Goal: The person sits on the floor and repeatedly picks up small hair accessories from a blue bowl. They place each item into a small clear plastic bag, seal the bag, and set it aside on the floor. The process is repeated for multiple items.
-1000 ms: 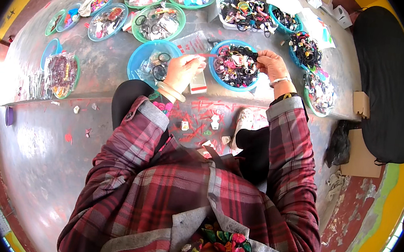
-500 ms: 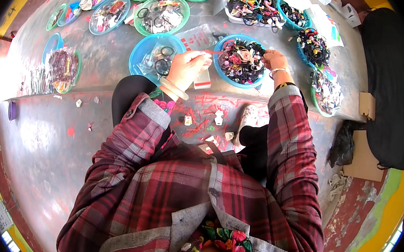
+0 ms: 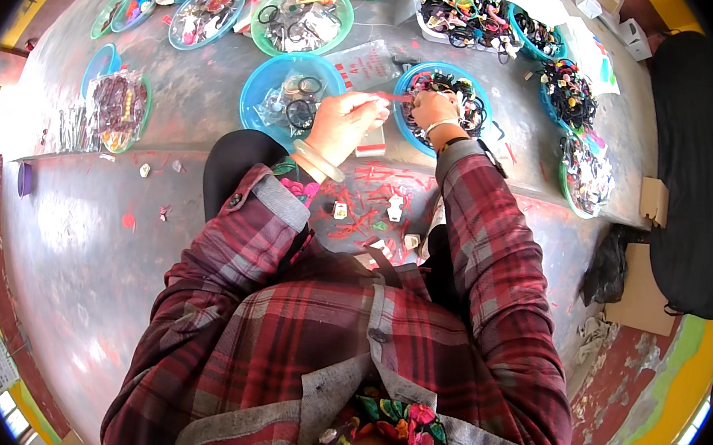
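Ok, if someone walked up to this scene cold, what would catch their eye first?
Probably the two hands meeting at the top centre: the left hand and right hand pinch a thin red strip between them over a blue bowl of dark hair ties. Around them a fan of blue and green bowls, like the green bowl, spreads across the grey floor.

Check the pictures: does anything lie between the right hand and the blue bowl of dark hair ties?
Nothing visible does. The right hand is already over the blue bowl, fingers among its hair ties.
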A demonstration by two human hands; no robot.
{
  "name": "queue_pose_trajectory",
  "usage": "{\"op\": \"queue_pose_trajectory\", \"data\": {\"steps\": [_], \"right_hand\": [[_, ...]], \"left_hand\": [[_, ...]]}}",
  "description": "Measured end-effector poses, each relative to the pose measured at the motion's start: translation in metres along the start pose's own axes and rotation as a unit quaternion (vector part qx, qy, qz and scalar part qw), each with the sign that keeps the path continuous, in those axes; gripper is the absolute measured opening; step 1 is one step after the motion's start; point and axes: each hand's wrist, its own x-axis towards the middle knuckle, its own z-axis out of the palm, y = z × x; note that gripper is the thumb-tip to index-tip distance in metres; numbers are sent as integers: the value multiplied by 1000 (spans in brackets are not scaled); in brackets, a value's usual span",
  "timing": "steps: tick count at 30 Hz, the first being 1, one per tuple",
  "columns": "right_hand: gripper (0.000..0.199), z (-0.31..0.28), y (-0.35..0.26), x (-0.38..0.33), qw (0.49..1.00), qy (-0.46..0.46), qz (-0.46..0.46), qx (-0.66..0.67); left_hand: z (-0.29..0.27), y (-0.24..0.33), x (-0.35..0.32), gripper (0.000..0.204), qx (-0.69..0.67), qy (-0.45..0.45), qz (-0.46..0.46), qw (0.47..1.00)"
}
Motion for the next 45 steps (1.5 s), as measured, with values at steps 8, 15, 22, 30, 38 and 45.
{"op": "queue_pose_trajectory", "data": {"steps": [8, 15, 22, 30, 38, 45], "right_hand": [[24, 22, 1, 0, 994, -14, 80, -68], [26, 27, 0, -8, 995, 73, 14, -62], [27, 26, 1, -5, 995, 26, 4, -94], [18, -21, 31, 0, 988, 87, 72, 101], [23, -70, 52, -33, 804, 38, 51, 592], [25, -109, 31, -68, 690, -10, -20, 724]], "left_hand": [[2, 4, 0, 22, 8, 2, -1, 1000], [3, 0, 1, 23, 4, -2, 4, 1000], [3, -2, 1, 25, 15, 11, -16, 1000], [2, -6, 1, 25, -10, 5, -1, 1000], [1, -5, 1, 24, -2, 8, 2, 1000], [1, -7, 5, 25, 18, -11, -2, 1000]]}}
